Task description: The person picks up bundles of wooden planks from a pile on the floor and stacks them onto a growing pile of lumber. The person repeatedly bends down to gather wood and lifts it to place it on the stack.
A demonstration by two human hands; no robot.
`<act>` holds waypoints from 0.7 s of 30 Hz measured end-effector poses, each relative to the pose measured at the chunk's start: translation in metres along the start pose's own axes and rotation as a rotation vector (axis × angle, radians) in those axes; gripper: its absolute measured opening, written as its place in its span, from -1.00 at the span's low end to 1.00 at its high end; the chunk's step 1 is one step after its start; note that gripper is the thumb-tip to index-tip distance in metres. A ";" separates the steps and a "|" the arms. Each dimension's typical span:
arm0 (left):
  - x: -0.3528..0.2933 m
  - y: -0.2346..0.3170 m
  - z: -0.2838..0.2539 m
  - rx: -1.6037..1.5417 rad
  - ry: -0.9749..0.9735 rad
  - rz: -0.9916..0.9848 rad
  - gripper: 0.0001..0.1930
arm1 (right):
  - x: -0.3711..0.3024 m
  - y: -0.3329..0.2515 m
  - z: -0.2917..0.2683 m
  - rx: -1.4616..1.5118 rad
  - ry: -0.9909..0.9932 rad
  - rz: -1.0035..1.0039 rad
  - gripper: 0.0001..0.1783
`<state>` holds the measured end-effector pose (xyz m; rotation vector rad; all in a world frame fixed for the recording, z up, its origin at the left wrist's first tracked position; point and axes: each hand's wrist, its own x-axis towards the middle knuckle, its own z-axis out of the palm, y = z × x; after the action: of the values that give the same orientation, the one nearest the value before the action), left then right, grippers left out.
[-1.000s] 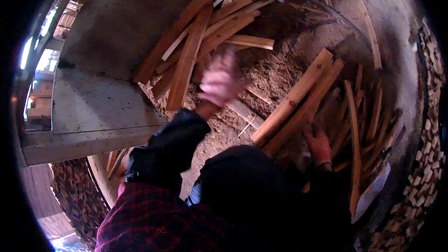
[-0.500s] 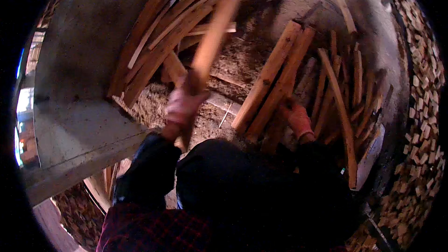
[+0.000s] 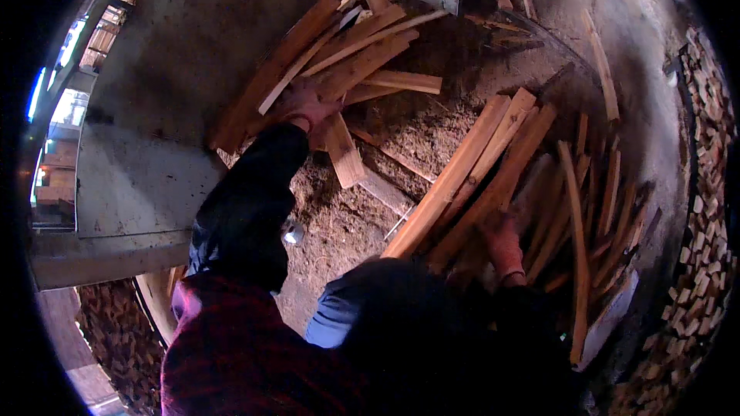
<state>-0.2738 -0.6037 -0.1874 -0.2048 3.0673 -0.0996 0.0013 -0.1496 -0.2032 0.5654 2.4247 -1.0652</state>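
Observation:
My left hand (image 3: 308, 106) reaches far left onto a heap of wooden planks (image 3: 262, 81); its slightly blurred fingers lie spread over the boards. A short block-ended plank (image 3: 343, 152) slants down just beside that wrist. My right hand (image 3: 502, 245) is low against the near part of a second group of planks, touching the side of a long plank (image 3: 512, 162); shadow hides its fingertips. Left of that plank, a narrower plank (image 3: 493, 142) and a thick plank (image 3: 447, 177) lie roughly parallel.
A grey metal panel (image 3: 146, 185) stands along the left. Curved offcuts (image 3: 576, 246) lean on the right, before a tall stack of split wood (image 3: 697, 262). Brown sawdust-like litter (image 3: 331, 216) covers the ground between both groups, with a small pale object (image 3: 292, 233) on it.
My left hand has let go of the plank it carried and moved up-left onto the heap. One more plank shows in the right group. My right hand stays by that group.

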 end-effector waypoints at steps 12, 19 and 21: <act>0.003 -0.026 0.029 0.072 0.213 0.532 -0.36 | -0.002 0.019 -0.001 0.023 -0.006 0.052 -0.15; -0.003 0.048 -0.028 -0.022 0.019 0.509 -0.41 | -0.020 -0.008 -0.025 -0.045 0.003 0.159 -0.14; -0.007 0.078 -0.054 0.202 -0.114 0.342 -0.42 | -0.018 0.006 -0.019 0.056 0.074 0.019 -0.14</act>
<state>-0.2808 -0.5225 -0.1386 0.3112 2.9004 -0.3605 0.0150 -0.1350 -0.1855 0.6555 2.4540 -1.1269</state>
